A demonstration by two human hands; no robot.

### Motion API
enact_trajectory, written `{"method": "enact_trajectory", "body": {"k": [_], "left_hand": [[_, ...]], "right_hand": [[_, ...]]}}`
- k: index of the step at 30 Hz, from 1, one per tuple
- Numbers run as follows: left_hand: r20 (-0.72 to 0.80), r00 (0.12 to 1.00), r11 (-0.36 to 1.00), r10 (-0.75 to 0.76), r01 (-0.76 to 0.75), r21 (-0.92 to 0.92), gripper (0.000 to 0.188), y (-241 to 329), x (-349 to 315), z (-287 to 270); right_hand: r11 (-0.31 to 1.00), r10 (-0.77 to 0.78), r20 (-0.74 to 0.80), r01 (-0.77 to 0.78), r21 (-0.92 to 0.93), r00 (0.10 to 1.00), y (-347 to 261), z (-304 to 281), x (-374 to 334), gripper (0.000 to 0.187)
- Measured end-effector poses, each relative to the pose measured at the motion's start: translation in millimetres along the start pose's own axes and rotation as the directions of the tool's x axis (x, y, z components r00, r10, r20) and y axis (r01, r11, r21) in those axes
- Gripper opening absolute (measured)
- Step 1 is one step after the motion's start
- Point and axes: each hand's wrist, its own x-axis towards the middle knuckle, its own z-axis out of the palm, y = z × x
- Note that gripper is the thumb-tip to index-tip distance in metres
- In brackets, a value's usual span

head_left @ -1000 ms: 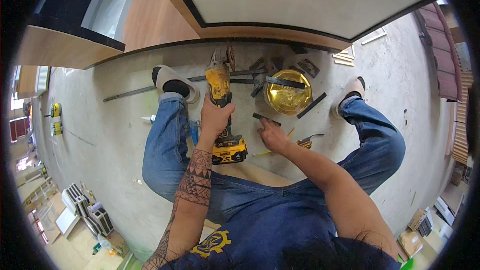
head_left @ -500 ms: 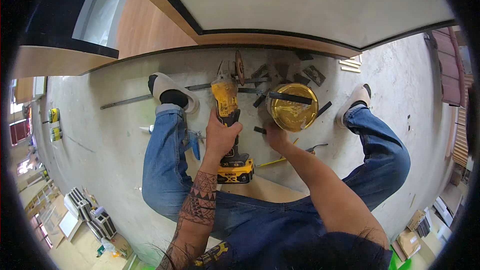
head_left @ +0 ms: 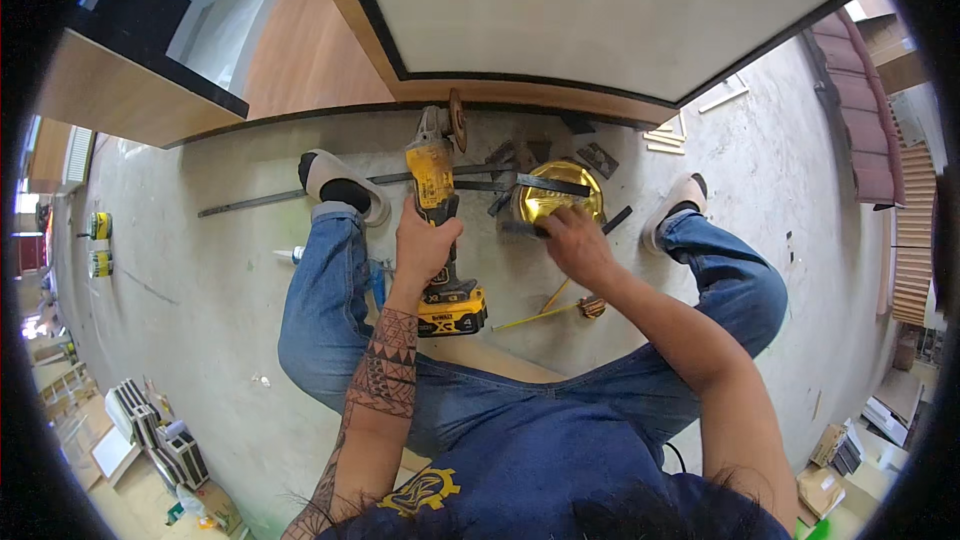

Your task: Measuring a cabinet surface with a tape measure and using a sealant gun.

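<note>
My left hand [head_left: 424,248] is wrapped round the handle of a yellow and black cordless angle grinder [head_left: 434,176], its disc pointing away at the cabinet's base. A gold-coloured round tin [head_left: 548,206] stands to its right with a dark flat strip [head_left: 553,184] lying across the top. At the tin's near edge, my right hand [head_left: 582,246] has its fingers pinched on a short dark strip [head_left: 518,227], slightly blurred, which sticks out to the left. Several other dark offcuts [head_left: 598,158] lie on the floor around the tin.
A wood-edged cabinet with a pale panel [head_left: 600,20] rises just ahead. One long dark bar [head_left: 250,203] lies on the floor by my left foot. Between my legs lies a yellow measuring tape [head_left: 535,316]. Pale wooden pieces [head_left: 665,138] lie at the far right.
My right hand has come up from beside the tin to its near edge, bringing the short strip. The view has shifted a little; my left hand keeps its grip on the angle grinder.
</note>
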Motion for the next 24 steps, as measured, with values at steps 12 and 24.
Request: {"method": "enact_trajectory", "body": {"k": [12, 24], "left_hand": [[0.040, 0.999, 1.000, 0.004, -0.005, 0.016, 0.052, -20, -3, 0], [0.050, 0.998, 0.994, -0.047, 0.052, -0.098, 0.048, -8, -4, 4]], "right_hand": [[0.909, 0.396, -0.437, -0.277, 0.311, 0.808, 92, -20, 27, 0.017], [0.539, 0.823, -0.271, -0.537, 0.649, 0.499, 146, -31, 13, 0.026]]}}
